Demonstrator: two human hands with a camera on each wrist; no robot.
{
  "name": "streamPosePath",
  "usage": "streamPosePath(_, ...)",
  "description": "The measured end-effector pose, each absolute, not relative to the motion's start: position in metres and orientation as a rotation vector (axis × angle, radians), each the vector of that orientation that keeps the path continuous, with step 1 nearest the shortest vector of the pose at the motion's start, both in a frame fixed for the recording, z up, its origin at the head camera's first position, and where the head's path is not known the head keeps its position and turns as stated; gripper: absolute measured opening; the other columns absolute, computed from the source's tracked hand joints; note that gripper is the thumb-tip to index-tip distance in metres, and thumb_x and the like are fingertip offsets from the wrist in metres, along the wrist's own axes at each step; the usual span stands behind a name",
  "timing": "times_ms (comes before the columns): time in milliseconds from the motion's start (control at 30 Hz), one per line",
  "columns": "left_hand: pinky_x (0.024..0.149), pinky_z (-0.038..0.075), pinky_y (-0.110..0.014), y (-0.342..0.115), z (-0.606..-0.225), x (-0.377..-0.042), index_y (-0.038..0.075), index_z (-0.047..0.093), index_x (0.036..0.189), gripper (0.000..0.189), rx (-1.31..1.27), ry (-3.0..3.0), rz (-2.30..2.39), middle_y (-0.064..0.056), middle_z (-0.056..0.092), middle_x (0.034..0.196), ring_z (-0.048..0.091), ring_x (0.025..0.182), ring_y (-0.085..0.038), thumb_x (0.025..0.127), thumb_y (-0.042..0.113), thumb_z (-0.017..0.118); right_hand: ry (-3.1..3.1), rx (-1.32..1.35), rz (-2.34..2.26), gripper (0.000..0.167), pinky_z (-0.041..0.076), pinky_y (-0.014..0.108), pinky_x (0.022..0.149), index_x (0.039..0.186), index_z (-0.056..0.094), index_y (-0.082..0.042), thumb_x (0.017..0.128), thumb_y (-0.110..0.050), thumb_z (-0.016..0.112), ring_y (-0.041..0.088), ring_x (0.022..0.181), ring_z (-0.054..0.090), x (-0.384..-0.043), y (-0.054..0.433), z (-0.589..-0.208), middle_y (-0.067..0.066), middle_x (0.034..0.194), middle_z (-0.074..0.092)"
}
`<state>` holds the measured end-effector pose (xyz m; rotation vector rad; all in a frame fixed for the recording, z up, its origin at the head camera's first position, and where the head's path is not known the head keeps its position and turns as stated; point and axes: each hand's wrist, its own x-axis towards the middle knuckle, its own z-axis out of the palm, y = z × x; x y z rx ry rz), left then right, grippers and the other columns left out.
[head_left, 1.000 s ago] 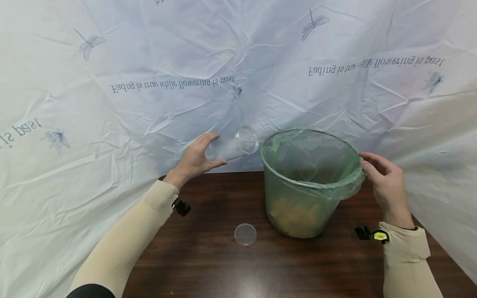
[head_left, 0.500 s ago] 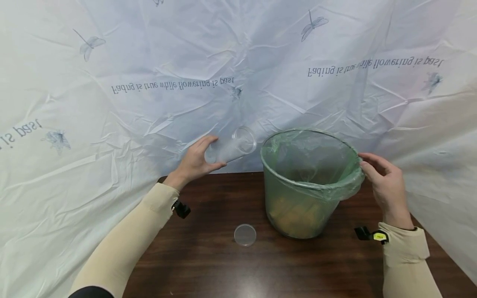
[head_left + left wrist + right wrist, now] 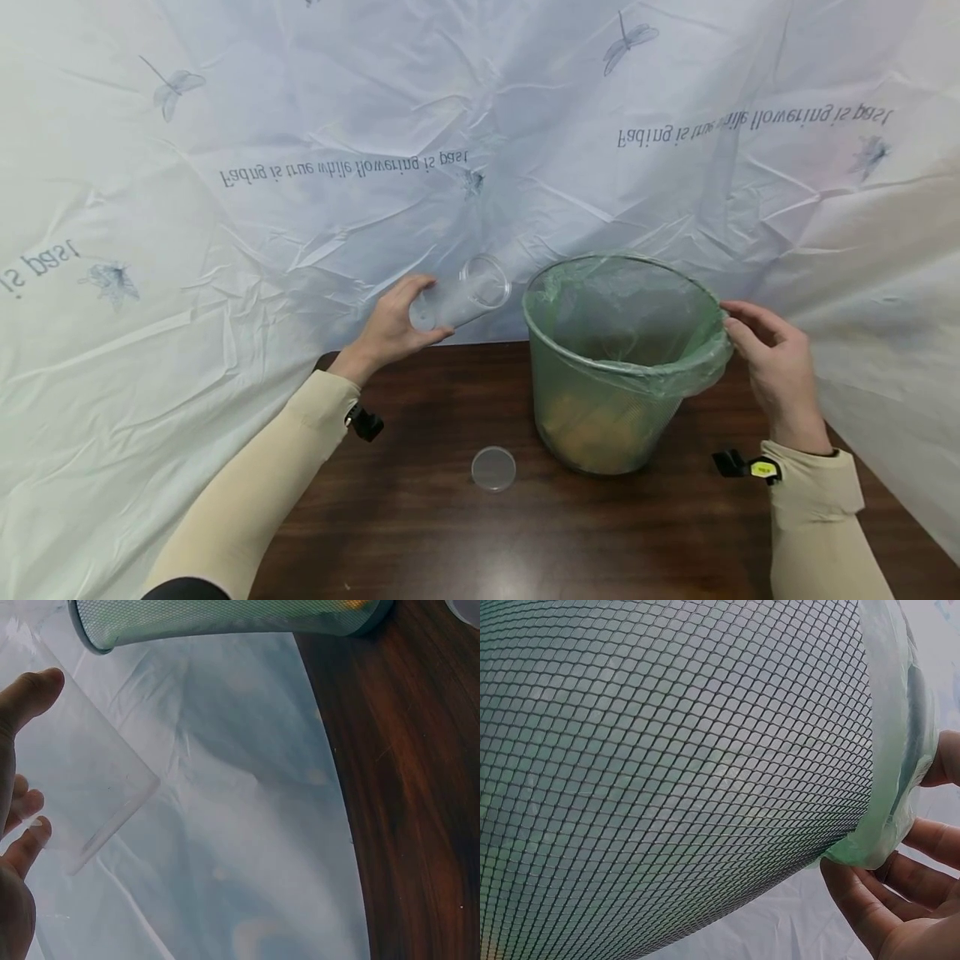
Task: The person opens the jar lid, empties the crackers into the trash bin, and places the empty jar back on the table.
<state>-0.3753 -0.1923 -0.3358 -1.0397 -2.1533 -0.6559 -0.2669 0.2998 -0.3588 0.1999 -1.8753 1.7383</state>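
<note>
My left hand (image 3: 392, 323) grips a clear plastic jar (image 3: 457, 300) round its base end. The jar lies tilted on its side in the air, its open mouth turned right toward a mesh wastebasket (image 3: 588, 408). In the left wrist view the jar (image 3: 82, 765) looks see-through, with nothing visible inside. A green plastic bag (image 3: 693, 371) lines the basket and folds over its rim. At the rim's right side my right hand (image 3: 780, 367) pinches the bag's edge between thumb and fingers. Orange-yellow stuff (image 3: 592, 425) shows through the basket's lower wall.
A round clear lid (image 3: 493, 469) lies flat on the dark wooden table (image 3: 420, 533), left of and in front of the basket. Behind, a wrinkled white sheet (image 3: 337, 100) with printed lettering and dragonflies hangs down to the table's back edge.
The jar's mouth has shifted slightly left, away from the basket, as my left hand tilts it a little. My right hand keeps its place at the rim.
</note>
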Motion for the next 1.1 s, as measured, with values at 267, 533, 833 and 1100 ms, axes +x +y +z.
streamPosePath(267, 0.088, 0.051, -0.043, -0.194, -0.339, -0.375, -0.002, 0.054, 0.124, 0.072, -1.041, -2.154, -0.703, -0.017, 0.06, 0.118, 0.059, 0.109, -0.031, 0.067, 0.028, 0.089, -1.822, 0.238, 1.785, 0.034, 0.047, 0.012, 0.066, 0.122, 0.061, 0.008, 0.092, -0.007, 0.065, 0.008, 0.084, 0.055, -0.268, 0.299, -0.358, -0.001, 0.105, 0.064)
streamPosePath(533, 0.086, 0.052, -0.044, -0.196, -0.344, -0.376, -0.002, 0.054, 0.122, 0.072, -1.044, -2.146, -0.731, -0.018, 0.061, 0.117, 0.06, 0.106, -0.032, 0.066, 0.026, 0.09, -1.854, 0.22, 1.757, 0.035, 0.047, 0.012, 0.066, 0.123, 0.061, 0.007, 0.092, -0.008, 0.065, 0.007, 0.085, 0.055, -0.267, 0.299, -0.358, -0.003, 0.106, 0.064)
streamPosePath(833, 0.088, 0.052, -0.043, -0.196, -0.35, -0.375, -0.003, 0.054, 0.121, 0.071, -1.029, -2.149, -0.748, -0.018, 0.06, 0.116, 0.06, 0.106, -0.032, 0.066, 0.026, 0.089, -1.87, 0.216, 1.727, 0.035, 0.046, 0.012, 0.068, 0.124, 0.061, 0.007, 0.093, -0.008, 0.065, 0.007, 0.086, 0.055, -0.266, 0.299, -0.359, -0.003, 0.106, 0.063)
streamPosePath(1100, 0.09, 0.052, -0.045, -0.198, -0.355, -0.377, -0.006, 0.055, 0.12, 0.073, -1.023, -2.152, -0.788, -0.018, 0.06, 0.116, 0.059, 0.107, -0.03, 0.064, 0.024, 0.091, -1.868, 0.229, 1.72, 0.035, 0.046, 0.012, 0.067, 0.124, 0.061, 0.007, 0.093, -0.008, 0.064, 0.007, 0.084, 0.055, -0.267, 0.299, -0.36, -0.003, 0.105, 0.063)
